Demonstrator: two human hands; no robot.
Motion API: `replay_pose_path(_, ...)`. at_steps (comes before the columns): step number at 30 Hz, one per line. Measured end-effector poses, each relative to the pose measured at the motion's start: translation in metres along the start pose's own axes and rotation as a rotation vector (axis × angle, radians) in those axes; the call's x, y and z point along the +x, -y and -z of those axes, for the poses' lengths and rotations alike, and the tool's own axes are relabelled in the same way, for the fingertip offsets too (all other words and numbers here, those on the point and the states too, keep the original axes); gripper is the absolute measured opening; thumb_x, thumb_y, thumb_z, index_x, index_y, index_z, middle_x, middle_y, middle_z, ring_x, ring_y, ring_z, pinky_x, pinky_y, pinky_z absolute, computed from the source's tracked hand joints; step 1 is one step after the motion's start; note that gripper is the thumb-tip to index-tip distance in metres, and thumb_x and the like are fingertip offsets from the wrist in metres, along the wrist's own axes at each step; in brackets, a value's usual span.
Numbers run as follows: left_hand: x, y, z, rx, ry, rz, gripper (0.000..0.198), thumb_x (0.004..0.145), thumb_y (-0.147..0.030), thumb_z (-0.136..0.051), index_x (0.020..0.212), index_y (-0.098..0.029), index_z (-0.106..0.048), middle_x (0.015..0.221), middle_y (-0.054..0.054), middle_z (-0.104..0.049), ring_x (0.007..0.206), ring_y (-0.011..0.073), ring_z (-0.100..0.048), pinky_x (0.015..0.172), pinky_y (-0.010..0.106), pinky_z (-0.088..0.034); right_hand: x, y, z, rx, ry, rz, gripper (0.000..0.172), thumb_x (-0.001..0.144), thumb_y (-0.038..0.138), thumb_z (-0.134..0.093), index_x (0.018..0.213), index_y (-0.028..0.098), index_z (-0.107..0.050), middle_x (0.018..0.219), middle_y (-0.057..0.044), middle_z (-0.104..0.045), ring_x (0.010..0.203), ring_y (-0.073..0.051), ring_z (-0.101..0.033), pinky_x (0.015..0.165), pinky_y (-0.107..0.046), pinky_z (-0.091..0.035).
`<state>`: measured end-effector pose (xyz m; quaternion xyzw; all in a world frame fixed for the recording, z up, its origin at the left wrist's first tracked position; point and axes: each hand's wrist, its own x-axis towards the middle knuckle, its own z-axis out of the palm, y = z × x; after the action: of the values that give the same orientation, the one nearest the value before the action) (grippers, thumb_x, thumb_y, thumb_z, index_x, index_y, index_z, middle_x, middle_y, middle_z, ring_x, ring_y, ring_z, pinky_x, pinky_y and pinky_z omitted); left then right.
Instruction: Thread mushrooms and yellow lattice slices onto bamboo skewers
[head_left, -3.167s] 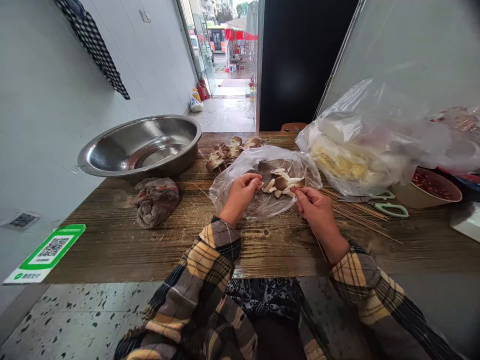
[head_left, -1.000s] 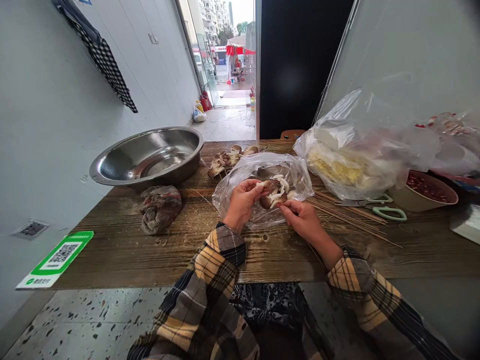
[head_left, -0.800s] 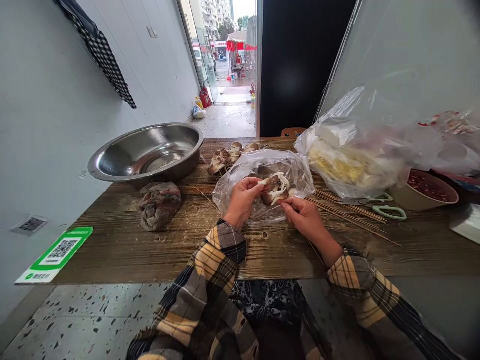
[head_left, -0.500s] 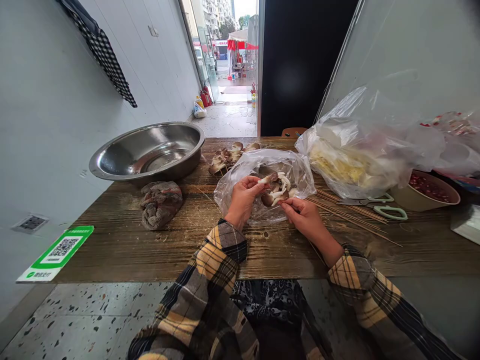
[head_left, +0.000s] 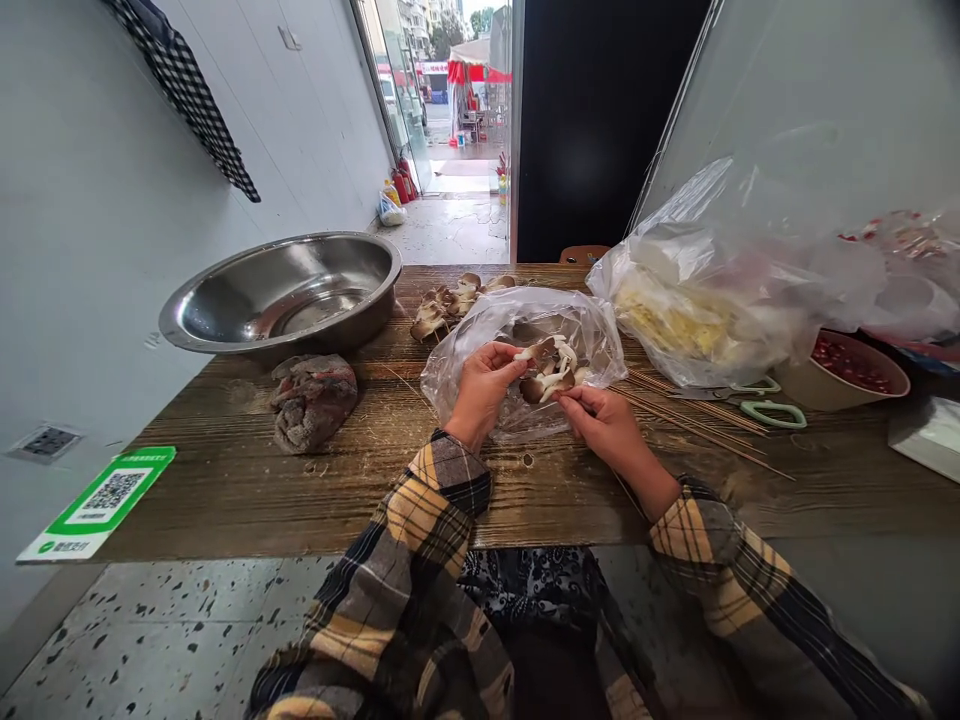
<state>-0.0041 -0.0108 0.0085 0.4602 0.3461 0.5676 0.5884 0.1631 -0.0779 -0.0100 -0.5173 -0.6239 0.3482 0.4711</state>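
In the head view, my left hand [head_left: 480,392] pinches a brown-capped mushroom [head_left: 537,350] between thumb and fingers, over the opening of a clear plastic bag [head_left: 465,350]. My right hand [head_left: 606,425] is closed on the pale stem end of another mushroom [head_left: 546,386], just in front of the first. More mushrooms with white stems show inside the bag behind them. A thin stick runs under my right wrist; whether the hand holds it is hidden. Behind the bag lies a cluster of loose mushrooms [head_left: 450,302].
Left stand a steel basin [head_left: 382,305] and a grey-brown crumpled lump [head_left: 313,402], beside a QR-code card [head_left: 101,503]. Right lie bamboo skewers [head_left: 701,432], green-handled scissors [head_left: 772,413], a bag with yellow food [head_left: 690,320] and a bowl of red pieces [head_left: 855,372].
The whole view has shifted slightly, so everything sits a little higher and further left. Both hands keep their hold on the mushrooms, with hardly any movement between them.
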Motion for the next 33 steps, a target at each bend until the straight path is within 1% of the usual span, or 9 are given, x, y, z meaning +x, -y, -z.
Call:
replay_pose_path(6, 0.002, 0.001, -0.001, -0.026, 0.078, 0.027, 0.023, 0.062, -0.02, -0.081, 0.077, -0.015, -0.065, 0.075, 0.002, -0.069, 0.076, 0.0156, -0.068, 0.071, 0.025, -0.049, -0.001, 0.003, 0.003, 0.109, 0.009, -0.07, 0.037, 0.082, 0.052, -0.06, 0.082, 0.016, -0.068, 0.049, 0.006, -0.045, 0.044, -0.009, -0.037, 0.045, -0.024, -0.028)
replay_pose_path(12, 0.001, -0.002, -0.006, 0.009, 0.101, 0.014, 0.018, 0.067, -0.017, -0.079, 0.076, -0.014, -0.064, 0.074, 0.002, -0.068, 0.075, 0.0142, -0.067, 0.072, 0.025, -0.048, -0.001, 0.003, 0.004, 0.122, 0.0, -0.092, 0.037, 0.082, 0.052, -0.06, 0.084, 0.016, -0.068, 0.049, 0.006, -0.044, 0.042, -0.008, -0.035, 0.042, -0.023, -0.025)
replay_pose_path(17, -0.005, -0.002, -0.012, 0.073, 0.21, 0.01, 0.01, 0.072, -0.013, -0.072, 0.077, -0.013, -0.064, 0.068, -0.001, -0.063, 0.059, 0.0079, -0.056, 0.059, 0.022, -0.043, -0.002, 0.005, 0.003, 0.125, -0.019, -0.065, 0.035, 0.082, 0.05, -0.059, 0.081, 0.016, -0.066, 0.049, 0.006, -0.045, 0.042, -0.007, -0.036, 0.043, -0.023, -0.026)
replay_pose_path(19, -0.007, -0.002, -0.014, 0.069, 0.243, 0.029, 0.008, 0.074, -0.012, -0.07, 0.078, -0.014, -0.064, 0.066, -0.002, -0.06, 0.056, 0.0063, -0.052, 0.056, 0.021, -0.041, -0.002, 0.005, 0.003, 0.116, -0.034, -0.062, 0.036, 0.083, 0.05, -0.059, 0.083, 0.016, -0.066, 0.049, 0.006, -0.045, 0.043, -0.008, -0.037, 0.043, -0.023, -0.027)
replay_pose_path(21, -0.007, -0.002, -0.015, 0.018, 0.233, 0.057, 0.009, 0.075, -0.016, -0.071, 0.079, -0.013, -0.064, 0.067, -0.002, -0.059, 0.057, 0.006, -0.051, 0.056, 0.021, -0.041, -0.001, 0.005, 0.003, 0.121, -0.048, -0.065, 0.036, 0.083, 0.051, -0.059, 0.086, 0.015, -0.066, 0.049, 0.006, -0.045, 0.044, -0.008, -0.038, 0.044, -0.023, -0.028)
replay_pose_path(24, -0.007, -0.002, -0.015, -0.089, 0.185, 0.115, 0.017, 0.075, -0.026, -0.074, 0.083, -0.014, -0.065, 0.075, 0.0, -0.061, 0.062, 0.007, -0.054, 0.059, 0.02, -0.044, 0.0, 0.004, 0.002, 0.132, -0.049, -0.071, 0.037, 0.083, 0.051, -0.059, 0.089, 0.015, -0.066, 0.05, 0.006, -0.046, 0.044, -0.008, -0.038, 0.045, -0.023, -0.029)
replay_pose_path(26, -0.007, 0.0, -0.015, -0.113, 0.201, 0.161, 0.023, 0.075, -0.034, -0.074, 0.084, -0.014, -0.066, 0.078, 0.002, -0.063, 0.065, 0.0084, -0.055, 0.06, 0.021, -0.046, 0.0, 0.004, 0.001, 0.12, -0.039, -0.063, 0.037, 0.083, 0.051, -0.058, 0.088, 0.016, -0.066, 0.05, 0.006, -0.046, 0.044, -0.009, -0.039, 0.045, -0.023, -0.029)
replay_pose_path(29, -0.008, 0.004, -0.015, -0.077, 0.24, 0.176, 0.03, 0.074, -0.043, -0.074, 0.079, -0.014, -0.068, 0.072, 0.002, -0.061, 0.062, 0.009, -0.053, 0.057, 0.022, -0.046, 0.0, 0.003, 0.0, 0.095, -0.023, -0.043, 0.036, 0.084, 0.051, -0.058, 0.084, 0.016, -0.066, 0.049, 0.006, -0.046, 0.044, -0.009, -0.039, 0.046, -0.023, -0.03)
replay_pose_path(33, -0.008, 0.007, -0.015, -0.058, 0.193, 0.131, 0.03, 0.07, -0.042, -0.077, 0.075, -0.013, -0.07, 0.062, -0.001, -0.056, 0.055, 0.0067, -0.045, 0.051, 0.021, -0.038, 0.0, 0.002, -0.002, 0.108, -0.004, -0.057, 0.036, 0.083, 0.051, -0.06, 0.086, 0.015, -0.067, 0.051, 0.005, -0.048, 0.044, -0.008, -0.039, 0.045, -0.023, -0.03)
